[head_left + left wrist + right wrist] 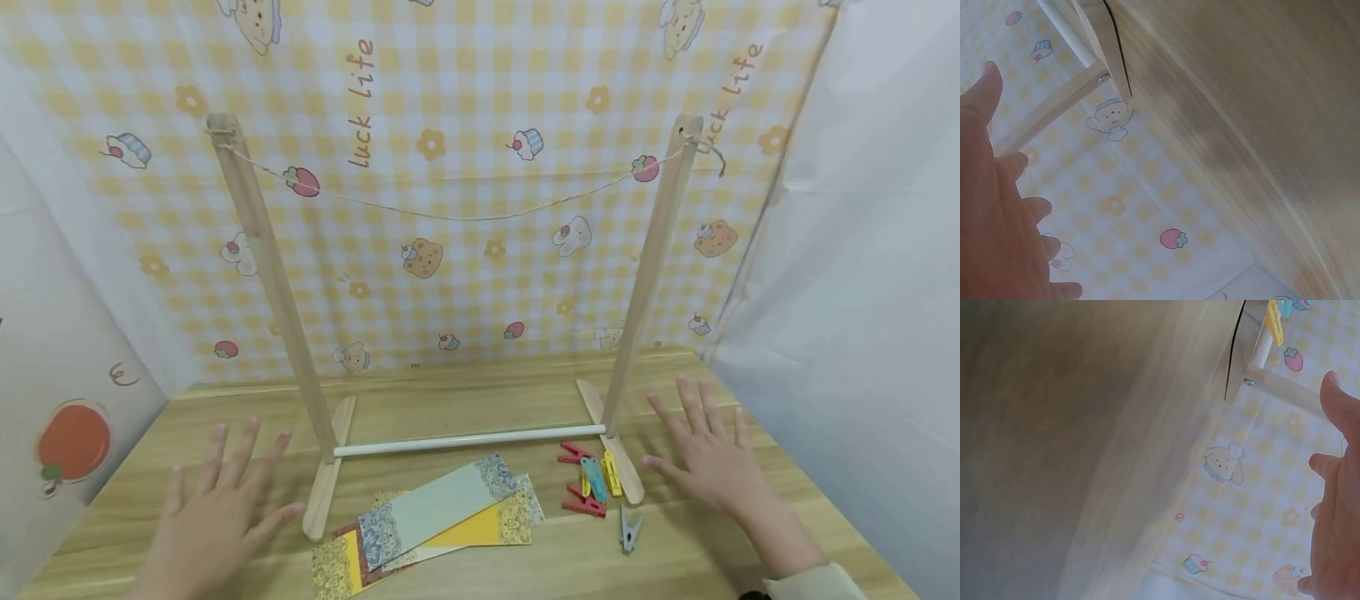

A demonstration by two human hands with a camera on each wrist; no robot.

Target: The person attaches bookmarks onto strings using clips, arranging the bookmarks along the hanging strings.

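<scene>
My left hand (213, 517) is spread with straight fingers over the left side of the table, beside the left foot (322, 500) of a wooden stand. On the other side my right hand (712, 467) is spread the same way, to the right of the stand's right foot (622, 467). Neither holds anything. Between the hands lies an overlapping pile of patterned cards (442, 508) in pale blue, yellow and dark red. Several small clothespins, among them a red one (585, 504), a teal one (593, 479), a yellow one (612, 473) and a grey one (628, 531), lie right of the cards.
Two wooden posts, left (273, 275) and right (652, 267), rise from the feet. A thin string (465, 218) sags between their tops, and a white rod (472, 442) joins them low down. Behind hangs a checked cloth (465, 292); white sheets (862, 250) flank the wooden table (540, 575).
</scene>
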